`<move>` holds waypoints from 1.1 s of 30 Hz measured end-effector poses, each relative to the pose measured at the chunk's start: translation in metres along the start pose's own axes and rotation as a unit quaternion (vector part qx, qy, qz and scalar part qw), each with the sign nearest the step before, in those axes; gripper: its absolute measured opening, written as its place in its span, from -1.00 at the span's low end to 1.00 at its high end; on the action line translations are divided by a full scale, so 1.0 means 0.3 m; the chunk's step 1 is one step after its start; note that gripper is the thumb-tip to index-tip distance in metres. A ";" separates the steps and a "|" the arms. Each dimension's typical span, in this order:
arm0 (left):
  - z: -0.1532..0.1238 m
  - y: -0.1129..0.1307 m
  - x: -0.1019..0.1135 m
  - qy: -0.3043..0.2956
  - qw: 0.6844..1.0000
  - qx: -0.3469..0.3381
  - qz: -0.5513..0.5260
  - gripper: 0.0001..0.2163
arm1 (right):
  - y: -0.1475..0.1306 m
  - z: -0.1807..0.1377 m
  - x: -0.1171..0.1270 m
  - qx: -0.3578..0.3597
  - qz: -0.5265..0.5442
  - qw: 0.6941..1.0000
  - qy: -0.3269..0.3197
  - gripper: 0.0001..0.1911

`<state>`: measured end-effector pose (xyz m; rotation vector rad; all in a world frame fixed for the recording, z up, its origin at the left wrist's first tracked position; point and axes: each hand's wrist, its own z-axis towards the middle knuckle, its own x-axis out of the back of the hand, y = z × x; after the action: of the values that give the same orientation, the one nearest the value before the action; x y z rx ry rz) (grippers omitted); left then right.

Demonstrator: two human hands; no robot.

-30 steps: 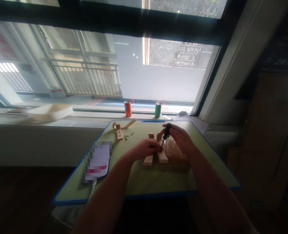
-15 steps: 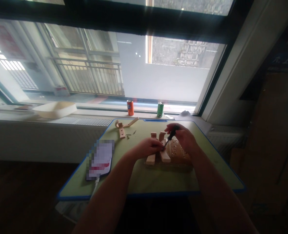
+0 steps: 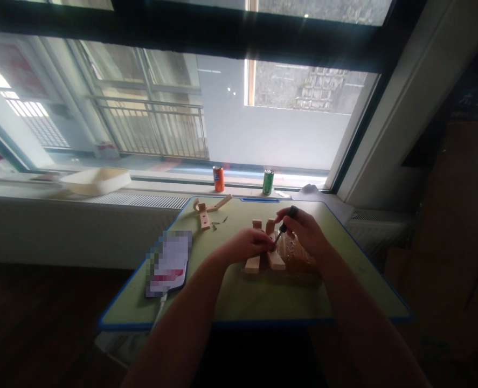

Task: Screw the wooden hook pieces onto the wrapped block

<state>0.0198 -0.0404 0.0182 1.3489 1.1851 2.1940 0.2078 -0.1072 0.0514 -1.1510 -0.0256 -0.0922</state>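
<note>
My right hand is closed around the dark handle of a screwdriver, which slants down to the left. Its shaft ends at the fingertips of my left hand, over the right-hand wooden piece. That left hand is closed on this piece; whether a screw sits between its fingers is hidden. A second wooden piece lies to the left, partly under the same hand. Against the right-hand piece rests a brown, loaf-like bundle in clear plastic.
Far left on the green table lie more wooden parts and several small screws. A phone with a white cable is at the left edge. On the sill stand an orange can, a green can and a cream basin.
The view has shifted slightly, moving everything a little to the right. The screwdriver stays at the wooden piece, and the right hand's fingers have changed position a little around the handle.
</note>
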 end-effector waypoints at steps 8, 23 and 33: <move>-0.001 0.004 -0.001 0.002 1.000 0.004 0.000 -0.73 | -0.019 0.000 -0.003 -0.015 0.051 0.999 0.005 -0.80; -0.009 0.006 0.001 0.001 0.999 0.018 -0.029 -0.73 | -0.006 0.000 -0.006 -0.024 0.046 0.999 0.007 -0.81; -0.011 0.015 0.000 0.011 0.999 0.013 -0.028 -0.73 | -0.025 -0.011 -0.018 -0.030 0.083 0.996 0.005 -0.79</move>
<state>0.0177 -0.0446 0.0210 1.2904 1.2471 2.1670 0.2019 -0.1128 0.0566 -1.2087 0.0812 0.0493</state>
